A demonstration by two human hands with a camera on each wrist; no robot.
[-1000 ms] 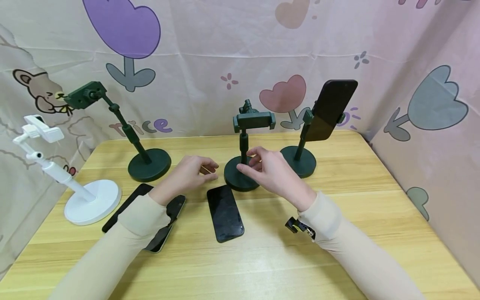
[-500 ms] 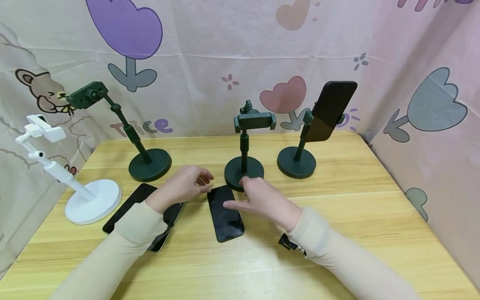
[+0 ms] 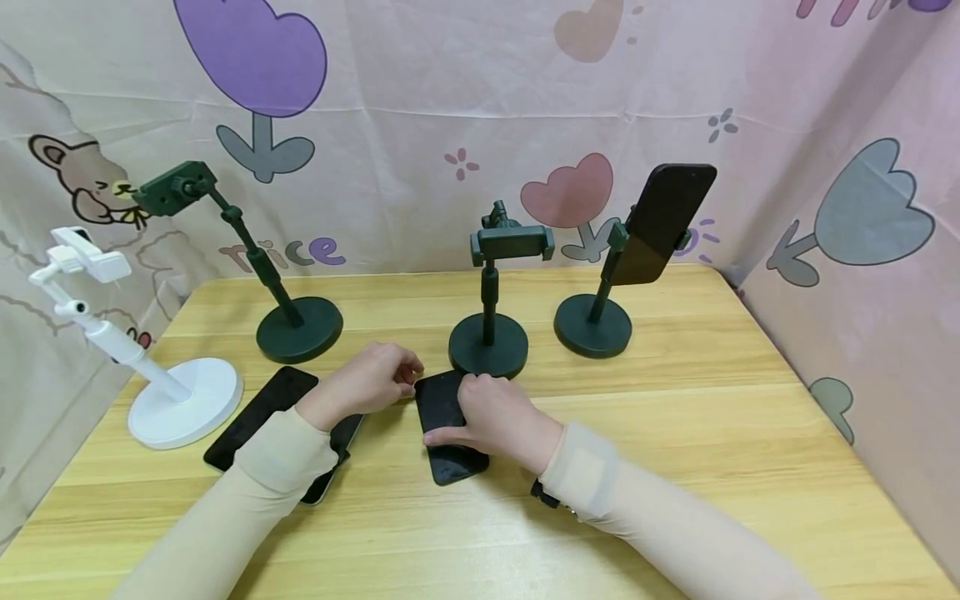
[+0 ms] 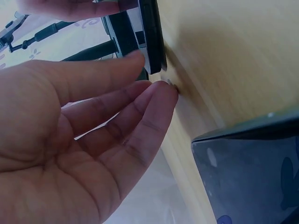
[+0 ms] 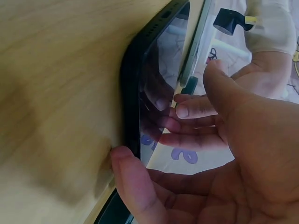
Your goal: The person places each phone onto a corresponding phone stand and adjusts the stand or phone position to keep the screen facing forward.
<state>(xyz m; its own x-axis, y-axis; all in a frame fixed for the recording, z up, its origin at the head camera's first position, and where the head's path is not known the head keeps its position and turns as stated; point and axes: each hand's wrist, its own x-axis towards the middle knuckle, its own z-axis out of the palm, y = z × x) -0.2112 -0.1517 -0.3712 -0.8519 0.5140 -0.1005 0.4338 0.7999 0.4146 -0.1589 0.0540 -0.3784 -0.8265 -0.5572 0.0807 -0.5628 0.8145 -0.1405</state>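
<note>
A black phone (image 3: 435, 408) lies face up on the table, under my right hand (image 3: 502, 421). Its curved fingers come down at the phone's right side, beside the phone edge (image 5: 131, 88) in the right wrist view. The right thumb extends across the screen, apart from the glass. My left hand (image 3: 375, 375) is at the phone's far left corner, fingers loosely bent. In the left wrist view, its thumb and fingertips are close to the phone's side (image 4: 152, 37); contact is unclear. Just behind the phone stands a dark green phone stand (image 3: 489, 321) with its clamp vacant.
Two more phones lie under the left forearm: one black phone (image 3: 258, 421) and another phone (image 3: 341, 442). A white stand (image 3: 183, 400) and a green stand (image 3: 300, 329) are at left. At right, another green stand (image 3: 592, 325) holds a phone (image 3: 663, 221) upright.
My right hand has moved from the middle stand's base down and left, over the phone. My left hand has shifted slightly nearer the phone's far left corner. The stands have not moved.
</note>
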